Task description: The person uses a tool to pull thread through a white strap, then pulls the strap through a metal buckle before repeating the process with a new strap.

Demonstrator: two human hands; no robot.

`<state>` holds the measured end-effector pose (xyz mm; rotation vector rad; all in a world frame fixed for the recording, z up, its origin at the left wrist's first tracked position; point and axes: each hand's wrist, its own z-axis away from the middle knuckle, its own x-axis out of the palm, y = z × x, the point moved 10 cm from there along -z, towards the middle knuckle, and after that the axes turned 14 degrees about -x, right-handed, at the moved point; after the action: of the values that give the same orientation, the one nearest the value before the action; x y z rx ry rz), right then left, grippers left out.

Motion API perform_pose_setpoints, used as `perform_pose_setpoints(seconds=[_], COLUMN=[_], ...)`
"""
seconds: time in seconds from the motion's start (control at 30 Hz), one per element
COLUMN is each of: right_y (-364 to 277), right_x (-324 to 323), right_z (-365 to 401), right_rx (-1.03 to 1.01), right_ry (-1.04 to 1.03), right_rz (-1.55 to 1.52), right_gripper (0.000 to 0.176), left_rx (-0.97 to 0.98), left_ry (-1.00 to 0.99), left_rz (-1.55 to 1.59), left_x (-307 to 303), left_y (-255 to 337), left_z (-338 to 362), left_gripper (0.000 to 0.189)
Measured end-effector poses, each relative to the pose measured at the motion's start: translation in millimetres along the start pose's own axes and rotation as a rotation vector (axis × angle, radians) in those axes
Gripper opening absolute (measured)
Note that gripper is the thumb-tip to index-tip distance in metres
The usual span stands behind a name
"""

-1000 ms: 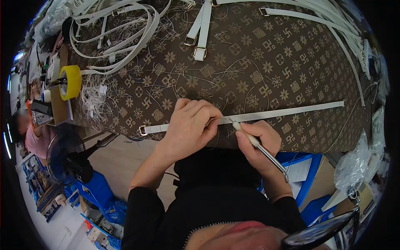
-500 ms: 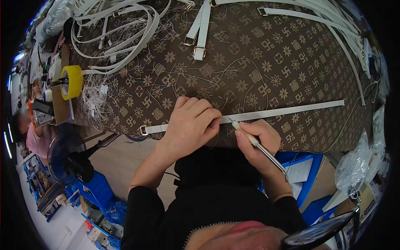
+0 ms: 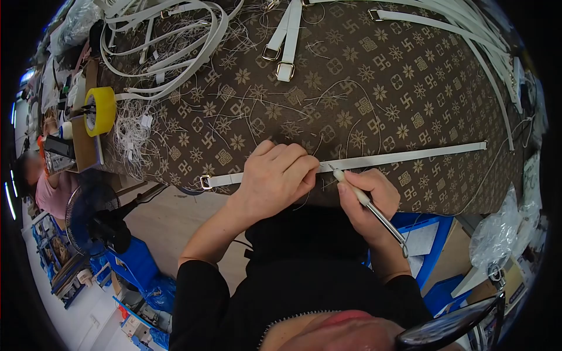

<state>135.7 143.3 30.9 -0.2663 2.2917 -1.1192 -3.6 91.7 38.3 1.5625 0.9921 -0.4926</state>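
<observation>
A narrow white strap [image 3: 404,158] lies across the patterned cloth near its front edge, with a metal buckle [image 3: 205,182] at its left end. My left hand [image 3: 278,175] is closed over the strap, thumb and fingers pressed together on it and covering part of its length. In my right hand [image 3: 372,199] is a pen-like tool [image 3: 380,216] with a pale grip, a shiny metal shaft and a loop at the back end. Its thin tip points at the strap just right of my left fingers; whether it touches cannot be made out.
Loose thread ends [image 3: 275,105] are scattered over the cloth [image 3: 410,99]. Coiled white straps [image 3: 202,55] and buckled straps [image 3: 285,58] lie at the back, more straps at the far right. Yellow tape [image 3: 100,111] stands left. A fan [image 3: 96,219] and a person in pink [image 3: 54,196] are beyond.
The whole view has shifted slightly. Both hands and the tool appear a little further right, with the tool's tip still close to the strap. Each hand keeps its grip.
</observation>
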Motion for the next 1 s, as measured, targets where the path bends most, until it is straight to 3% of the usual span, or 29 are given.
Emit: perform_pose_setpoints(seconds=[1.0], right_y=[-5.4], right_x=[5.7], right_z=[-2.0], right_rx=[-0.021], right_ry=[-0.065], right_rz=[0.038], right_gripper=[0.022], left_rx=[0.019], left_ry=[-0.044], left_rz=[0.067], left_x=[1.5], left_y=[-1.5], left_z=[-0.4], left_gripper=[0.03])
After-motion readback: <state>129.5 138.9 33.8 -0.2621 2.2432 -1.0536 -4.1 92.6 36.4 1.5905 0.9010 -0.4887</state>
